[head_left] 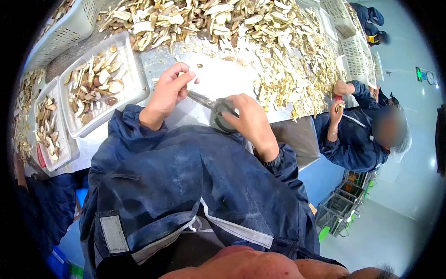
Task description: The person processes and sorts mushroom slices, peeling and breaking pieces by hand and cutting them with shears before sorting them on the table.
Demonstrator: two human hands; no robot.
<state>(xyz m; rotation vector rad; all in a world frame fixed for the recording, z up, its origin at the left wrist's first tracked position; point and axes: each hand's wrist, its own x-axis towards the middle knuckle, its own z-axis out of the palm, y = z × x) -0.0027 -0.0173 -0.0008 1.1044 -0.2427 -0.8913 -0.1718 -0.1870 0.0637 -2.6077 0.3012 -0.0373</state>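
My left hand (171,93) is raised over the near edge of the table, its thumb and fingers pinched together; whatever is between them is too small to make out. To its right, my right hand (248,120) is wrapped round the dark handles of a pair of scissors (202,98). The metal blades point up and left, toward my left hand. Beyond both hands a large heap of sliced mushrooms (223,23) spreads over the table, with small crumbs on the white surface in front of it.
Left of me, a white tray (132,60) and a narrower tray (68,151) hold mushroom pieces. A perforated basket (69,35) stands at the upper left, more baskets (355,58) at the right. A co-worker (355,139) works at the right; another person's sleeve (44,209) shows at lower left.
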